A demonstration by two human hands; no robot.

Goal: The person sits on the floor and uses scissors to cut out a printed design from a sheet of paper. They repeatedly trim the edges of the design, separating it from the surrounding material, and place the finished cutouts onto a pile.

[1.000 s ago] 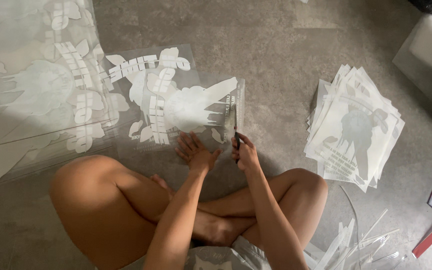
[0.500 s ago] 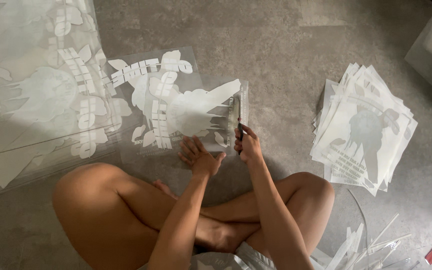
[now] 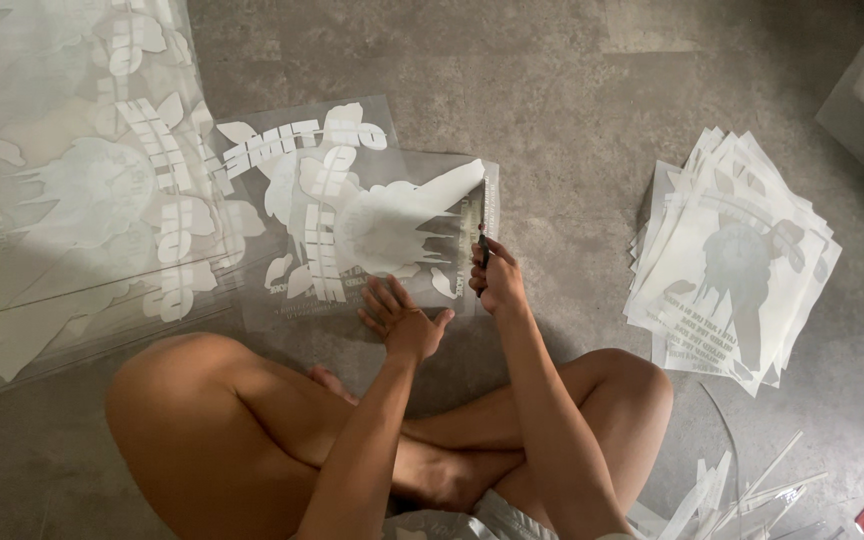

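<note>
Two big groups of clear printed film flank the person on the grey floor (image 3: 572,90): a wide roll (image 3: 72,200) at left, a stack of cut sheets (image 3: 732,270) at right. Since a second ago, the top sheet (image 3: 392,230) lies flatter. The left hand (image 3: 402,320) presses it open-palmed; the right hand (image 3: 497,280) grips a dark cutter (image 3: 483,245) at its right edge.

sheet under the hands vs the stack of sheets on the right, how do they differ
The sheet under the hands is a single sheet lying flat; the stack on the right is many sheets, fanned and askew. The single sheet is pinned by the left hand, while the right hand holds a dark cutting tool at its right edge; nothing touches the stack. Both are clear film with whitish printed designs, lying on the grey floor.
</note>
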